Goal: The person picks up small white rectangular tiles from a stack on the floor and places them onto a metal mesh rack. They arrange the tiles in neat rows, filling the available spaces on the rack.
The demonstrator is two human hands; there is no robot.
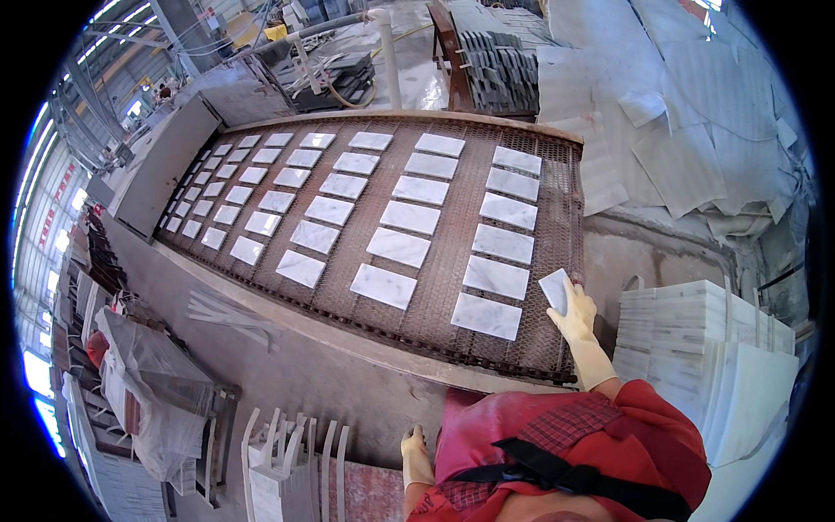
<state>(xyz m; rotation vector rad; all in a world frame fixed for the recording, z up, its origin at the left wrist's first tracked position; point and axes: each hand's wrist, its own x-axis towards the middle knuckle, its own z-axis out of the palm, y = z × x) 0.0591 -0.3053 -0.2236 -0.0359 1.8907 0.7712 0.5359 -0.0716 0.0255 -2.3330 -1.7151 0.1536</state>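
Observation:
My right hand point(574, 317), in a pale yellow rubber glove, is closed on a small white marble tile point(553, 290), held tilted over the right end of a brown mesh conveyor belt point(441, 335). Beside it on the belt, the nearest row of grey-veined white tiles includes a tile point(487, 315) lying flat. More tiles lie in spaced rows toward the far left end. My left hand point(416, 448), gloved the same way, hangs low in front of the belt's near edge, fingers loosely bent and nothing visible in it.
Stacked white slabs point(670, 326) stand at my right. Tile stacks with pale strips point(283, 461) sit at lower left, near a plastic-wrapped pallet point(161, 374). A metal housing point(165, 170) crosses the belt's far end. Dark slabs point(500, 74) lean behind the belt.

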